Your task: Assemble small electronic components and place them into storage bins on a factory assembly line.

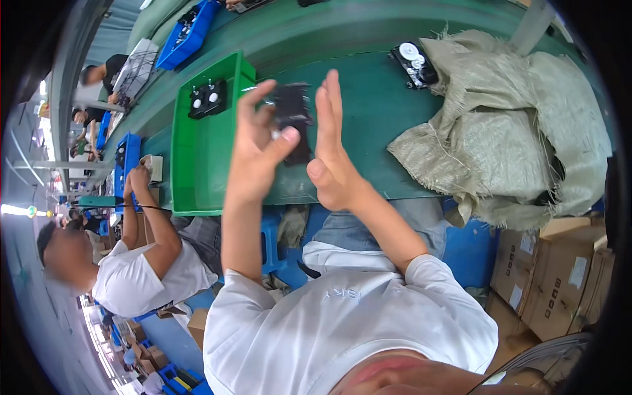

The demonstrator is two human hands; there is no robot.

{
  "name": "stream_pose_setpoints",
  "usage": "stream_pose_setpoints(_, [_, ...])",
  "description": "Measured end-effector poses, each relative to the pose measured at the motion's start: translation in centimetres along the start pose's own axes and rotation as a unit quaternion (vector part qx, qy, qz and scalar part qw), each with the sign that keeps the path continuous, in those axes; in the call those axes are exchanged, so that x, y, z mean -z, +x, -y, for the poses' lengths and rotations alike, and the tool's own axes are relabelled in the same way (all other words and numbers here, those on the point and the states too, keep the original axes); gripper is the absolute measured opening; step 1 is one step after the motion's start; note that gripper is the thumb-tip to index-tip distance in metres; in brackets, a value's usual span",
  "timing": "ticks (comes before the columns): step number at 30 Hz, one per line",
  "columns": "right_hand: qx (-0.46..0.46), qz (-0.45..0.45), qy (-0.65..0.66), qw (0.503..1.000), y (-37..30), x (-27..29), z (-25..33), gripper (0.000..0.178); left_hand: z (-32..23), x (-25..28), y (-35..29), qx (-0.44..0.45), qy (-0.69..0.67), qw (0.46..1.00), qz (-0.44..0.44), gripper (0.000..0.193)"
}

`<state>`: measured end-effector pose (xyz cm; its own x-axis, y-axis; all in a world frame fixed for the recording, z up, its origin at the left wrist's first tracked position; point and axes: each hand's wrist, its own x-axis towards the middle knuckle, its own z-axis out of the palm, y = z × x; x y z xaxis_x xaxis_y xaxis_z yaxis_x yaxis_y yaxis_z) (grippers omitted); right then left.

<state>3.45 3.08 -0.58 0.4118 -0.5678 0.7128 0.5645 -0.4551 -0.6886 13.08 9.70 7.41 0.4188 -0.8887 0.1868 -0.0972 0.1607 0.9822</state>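
White shirt (342,316); dark flat part (293,115), motion-blurred.

Both forearms come up from the white sleeves at the bottom and rise side by side, elbows bent. Left hand (257,148) is raised with its fingers (253,105) curled forward and the thumb pressed in, pinching the small black part (293,122). Right hand (332,155) sits just right of that part, held flat and edge-on, fingers straight and together pointing up, thumb tucked low, palm against the part's side.
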Motion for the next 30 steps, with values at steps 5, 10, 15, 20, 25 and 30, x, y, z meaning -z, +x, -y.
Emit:
stream_pose_setpoints(5, [-0.14,-0.029,0.066,0.987,-1.9,-0.4,0.2,0.063,-1.1,10.9,6.9,-0.032,0.252,0.954,-0.161,0.065])
stream_pose_setpoints(10, [-0.176,-0.026,0.095,0.979,-1.3,1.8,-0.5,0.056,4.1,19.3,13.2,0.072,0.526,0.84,-0.112,0.047])
stream_pose_setpoints(15, [-0.193,-0.037,0.119,0.973,-1.1,3.1,-0.3,0.049,8.9,20.8,15.3,0.063,0.658,0.75,-0.024,0.04])
stream_pose_setpoints(20, [-0.2,-0.024,0.115,0.973,-1.1,4.3,0.0,0.04,8.3,18.7,15.7,0.034,0.752,0.658,-0.028,0.036])
stream_pose_setpoints(25, [-0.202,-0.021,0.099,0.974,-1.1,5.4,-0.4,0.029,4.8,17.6,18.4,0.026,0.829,0.554,-0.076,0.034])
stream_pose_setpoints(30, [-0.225,0.001,0.083,0.971,0.0,5.9,-0.3,0.022,5.3,13.8,27.0,-0.009,0.567,0.817,-0.109,0.031])
